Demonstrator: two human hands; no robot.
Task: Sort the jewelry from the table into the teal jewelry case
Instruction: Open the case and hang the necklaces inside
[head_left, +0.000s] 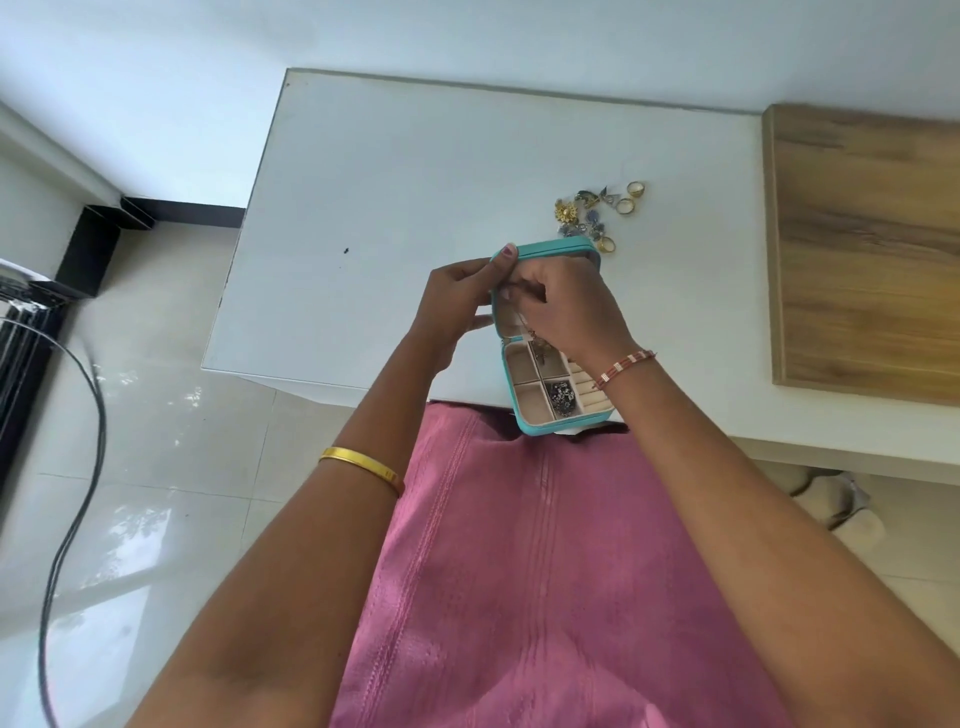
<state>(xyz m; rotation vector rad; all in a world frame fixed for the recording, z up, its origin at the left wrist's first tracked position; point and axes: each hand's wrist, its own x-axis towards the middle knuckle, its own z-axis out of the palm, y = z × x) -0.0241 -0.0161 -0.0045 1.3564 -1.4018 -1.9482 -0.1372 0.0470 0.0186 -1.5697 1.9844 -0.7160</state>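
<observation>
Pinching a thin gold chain necklace (531, 332), both hands (519, 296) hang it inside the open teal jewelry case (550, 384) lid, so it stays untangled.

Open teal jewelry case (524, 423) at table edge; loose jewelry (597, 213) beyond.

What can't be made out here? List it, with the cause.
- Head view: the lid interior of the teal jewelry case, covered by both hands.
- What the right hand pinches: a thin chain, too small to identify.
- The jewelry pile: pieces too small and overlapping to count.
</observation>
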